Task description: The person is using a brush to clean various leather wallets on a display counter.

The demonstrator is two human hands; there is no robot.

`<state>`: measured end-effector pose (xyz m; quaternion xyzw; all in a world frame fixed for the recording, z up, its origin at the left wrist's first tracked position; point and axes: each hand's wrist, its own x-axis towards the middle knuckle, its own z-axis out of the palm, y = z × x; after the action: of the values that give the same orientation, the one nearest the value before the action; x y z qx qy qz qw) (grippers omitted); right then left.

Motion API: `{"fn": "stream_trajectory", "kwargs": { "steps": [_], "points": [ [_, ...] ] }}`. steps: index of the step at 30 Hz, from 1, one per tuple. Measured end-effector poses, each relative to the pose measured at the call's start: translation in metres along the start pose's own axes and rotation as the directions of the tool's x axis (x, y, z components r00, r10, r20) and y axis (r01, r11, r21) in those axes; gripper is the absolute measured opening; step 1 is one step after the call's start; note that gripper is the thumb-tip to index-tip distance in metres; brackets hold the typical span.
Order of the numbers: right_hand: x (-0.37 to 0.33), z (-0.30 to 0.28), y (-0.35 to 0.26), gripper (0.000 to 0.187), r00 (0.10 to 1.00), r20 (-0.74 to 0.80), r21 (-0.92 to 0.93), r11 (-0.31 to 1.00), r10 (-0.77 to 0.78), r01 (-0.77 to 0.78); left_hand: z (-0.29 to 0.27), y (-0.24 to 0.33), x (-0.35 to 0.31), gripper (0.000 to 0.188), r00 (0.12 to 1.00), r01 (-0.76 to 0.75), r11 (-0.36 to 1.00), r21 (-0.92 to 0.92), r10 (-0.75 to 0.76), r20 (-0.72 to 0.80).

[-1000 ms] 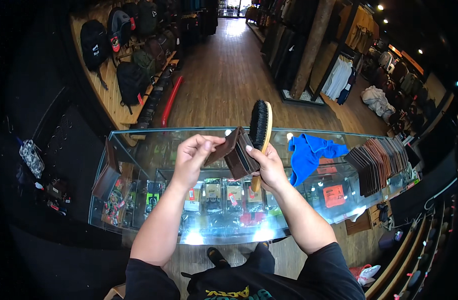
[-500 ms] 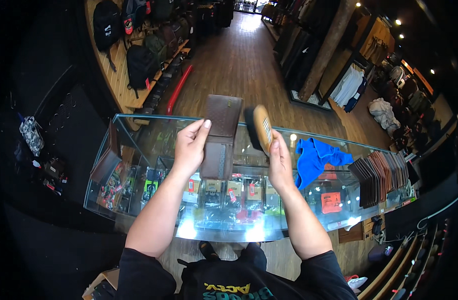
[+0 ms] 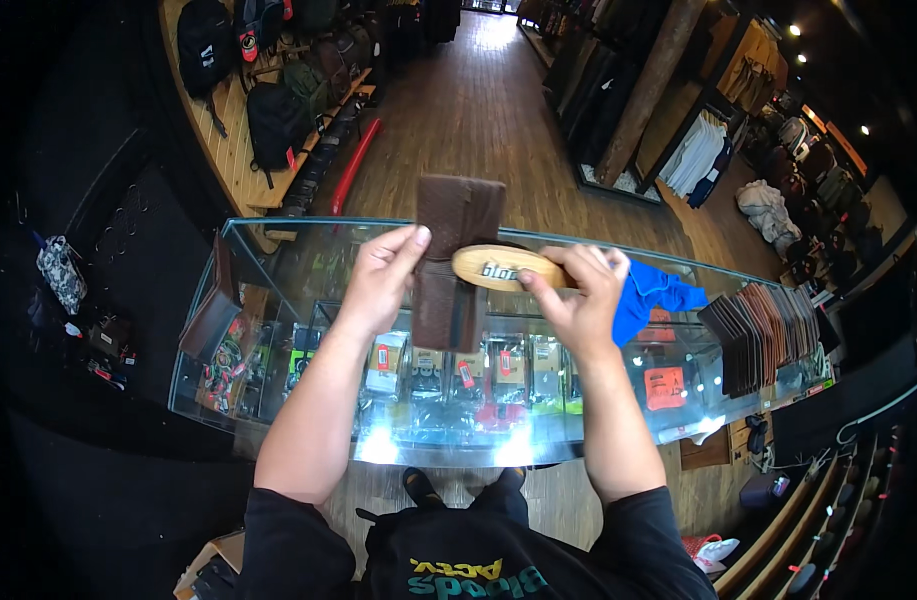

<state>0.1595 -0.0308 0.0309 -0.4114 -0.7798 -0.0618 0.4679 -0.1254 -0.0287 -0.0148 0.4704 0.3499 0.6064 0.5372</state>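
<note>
My left hand [image 3: 380,278] pinches the left edge of an unfolded dark brown leather wallet [image 3: 446,215], held up over the glass counter. Its inner side with pocket slots shows, one half above the other. Closed round an oval wooden-backed brush [image 3: 508,268] is my right hand [image 3: 583,295]; the brush lies level across the wallet's middle, its pale back facing me. The bristles are hidden beneath the wood, so whether they touch the leather I cannot tell. Just beyond my right hand a crumpled blue cloth [image 3: 643,298] rests on the counter.
Under my hands runs a glass display counter [image 3: 538,440] with packaged goods inside. A row of wallets [image 3: 763,335] stands at its right end, another brown wallet [image 3: 210,300] at its left. Backpacks [image 3: 278,125] hang beyond on the left, and clothes racks line the right.
The brush has swung from upright, beside the wallet, to level across its middle. The wallet has turned and now shows its pocket slots more plainly.
</note>
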Motion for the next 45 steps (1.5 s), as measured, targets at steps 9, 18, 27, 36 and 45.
{"fn": "stream_trajectory", "kwargs": {
  "steps": [9,18,27,36,45],
  "points": [
    [-0.005,0.002,-0.020,0.040,0.993,0.052,0.079,0.992,-0.106,0.102,0.015,0.000,-0.006,0.034,0.997,-0.042,0.999,-0.003,0.043,0.057],
    [-0.014,0.000,0.063,0.044,0.872,0.038,0.501,0.746,0.488,-0.439,0.003,0.008,0.007,0.035,0.985,-0.169,0.974,-0.148,0.163,-0.054],
    [-0.020,0.040,-0.030,0.033,0.533,0.777,0.476,0.241,0.336,-0.846,0.025,0.004,-0.008,0.029,0.964,-0.260,0.931,-0.256,0.235,-0.127],
    [-0.023,0.049,0.008,0.022,0.529,0.765,0.577,-0.027,0.368,-0.816,0.017,-0.002,-0.009,0.033,0.955,-0.021,0.999,0.040,0.008,0.296],
    [-0.024,0.048,0.002,0.022,0.726,0.462,0.579,0.447,0.509,-0.682,0.026,-0.021,-0.007,0.084,0.990,-0.135,0.901,0.413,0.137,0.026]
  ]
}}
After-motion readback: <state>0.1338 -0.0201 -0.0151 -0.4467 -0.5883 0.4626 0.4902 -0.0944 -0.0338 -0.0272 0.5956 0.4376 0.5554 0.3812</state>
